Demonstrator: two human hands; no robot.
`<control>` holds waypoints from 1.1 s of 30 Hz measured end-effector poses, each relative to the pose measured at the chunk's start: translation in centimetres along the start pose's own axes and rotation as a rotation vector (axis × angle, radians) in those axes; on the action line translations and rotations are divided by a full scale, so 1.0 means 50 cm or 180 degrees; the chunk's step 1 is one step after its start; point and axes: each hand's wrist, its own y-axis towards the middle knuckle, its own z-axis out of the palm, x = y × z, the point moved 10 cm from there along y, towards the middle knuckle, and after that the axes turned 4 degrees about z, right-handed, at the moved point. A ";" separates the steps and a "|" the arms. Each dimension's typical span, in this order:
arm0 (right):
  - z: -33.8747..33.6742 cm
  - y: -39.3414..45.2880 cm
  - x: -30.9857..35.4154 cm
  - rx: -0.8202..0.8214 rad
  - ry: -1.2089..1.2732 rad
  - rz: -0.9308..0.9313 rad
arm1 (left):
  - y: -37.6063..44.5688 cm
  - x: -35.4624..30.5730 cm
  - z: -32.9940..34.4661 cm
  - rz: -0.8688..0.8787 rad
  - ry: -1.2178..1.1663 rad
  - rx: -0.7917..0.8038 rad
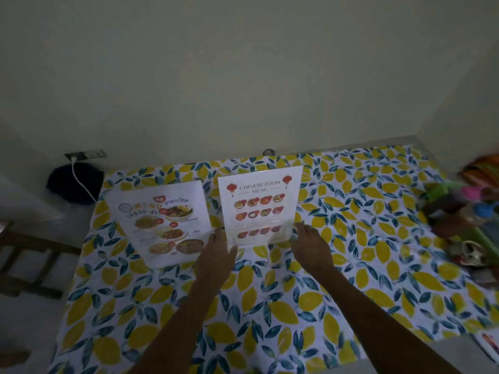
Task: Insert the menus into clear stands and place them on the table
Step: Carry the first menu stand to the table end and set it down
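A Chinese food menu (260, 206) stands upright in a clear stand at the middle back of the table (351, 265), tilted slightly back. My left hand (218, 247) lies at its lower left corner with fingers stretched along the edge, touching it. My right hand (310, 244) is beside its lower right corner, fingers spread flat, fingertips at the edge. A second menu (162, 220) with Thai dishes leans in its stand just left of the first.
The table wears a lemon-print cloth. A heap of colourful items and bottles (464, 220) crowds the right edge. More printed sheets (488, 346) lie at the front right corner. A dark bag and white cable (75, 182) sit beyond the left edge, by wooden furniture (27, 260).
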 end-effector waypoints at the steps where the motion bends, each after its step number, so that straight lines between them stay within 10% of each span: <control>1: 0.005 0.021 -0.016 0.0011 0.0052 0.0028 | 0.008 -0.009 0.008 -0.0095 -0.0111 -0.0069; 12: 0.031 0.126 -0.034 0.0140 0.1643 -0.0139 | 0.047 -0.023 -0.003 -0.0464 -0.0038 -0.0773; 33: -0.286 0.048 -0.310 -0.0659 0.1338 -0.0013 | 0.012 -0.409 -0.026 0.0780 -0.0393 -0.0773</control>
